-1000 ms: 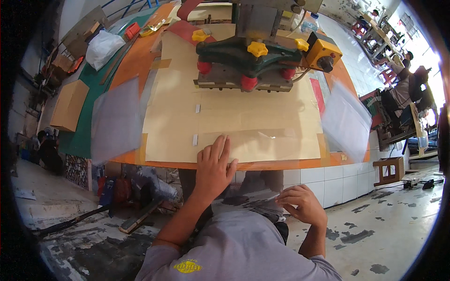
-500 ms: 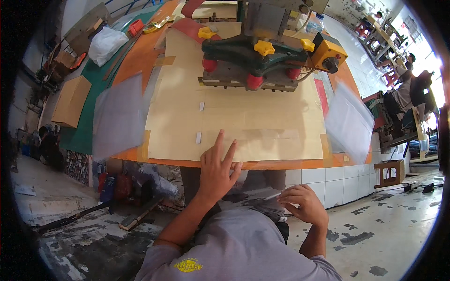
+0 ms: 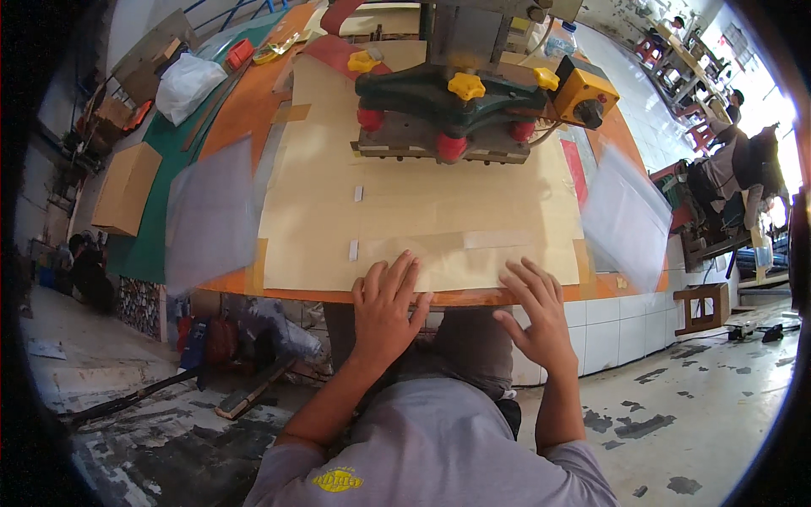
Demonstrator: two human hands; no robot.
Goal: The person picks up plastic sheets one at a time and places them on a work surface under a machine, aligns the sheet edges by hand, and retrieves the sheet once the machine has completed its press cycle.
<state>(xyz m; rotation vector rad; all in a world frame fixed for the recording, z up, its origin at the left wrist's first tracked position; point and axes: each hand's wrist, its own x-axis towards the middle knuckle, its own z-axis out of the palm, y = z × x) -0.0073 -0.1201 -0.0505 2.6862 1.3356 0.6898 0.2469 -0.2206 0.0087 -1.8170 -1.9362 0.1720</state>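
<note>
My left hand lies at the near edge of a cream board, its fingers spread and nothing seen in them. To its right, my right hand reaches over the same edge with fingers apart. Between and beyond the two hands, a thin see-through strip lies on the board, its left end hard to make out. Two small white tabs stand out on the board left of centre, the nearer white tab just beyond my left fingertips.
Over the far half of the board hangs a press head with yellow knobs and red feet. A yellow control box is at its right. Stacks of clear film flank the board, one film stack left, another film stack right. A carton stands far left.
My right hand has come forward from near my lap to the board's near edge, its fingers opening out. My left hand has drawn back slightly. The clear film seen near my lap is gone from there.
</note>
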